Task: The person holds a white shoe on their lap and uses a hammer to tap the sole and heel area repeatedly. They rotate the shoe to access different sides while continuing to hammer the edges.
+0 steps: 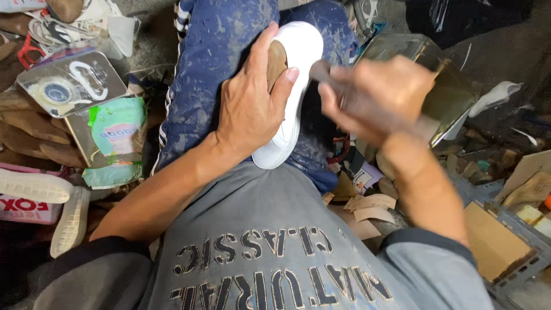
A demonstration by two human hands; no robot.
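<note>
A white leather shoe with a tan insole (295, 69) lies on the person's blue, dust-smeared trouser leg (218, 51), toe pointing away. The left hand (252, 109) is closed around its side, thumb pressing at the opening. The right hand (373, 95), blurred, is curled shut around a thin dark tool (324, 72) touching the shoe, beside a dented metal tin (447, 86).

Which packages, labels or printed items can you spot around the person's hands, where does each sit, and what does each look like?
Green pouch: far left beside the knee, crumpled, green and pale with a round printed patch.
Clear lid: upper left, flat rounded rectangle, shiny, with white shapes showing.
Red-and-white box: left edge, under a white sole.
Small printed card: below the right hand, pale with dark marks.
Left hand: on the white shoe.
</note>
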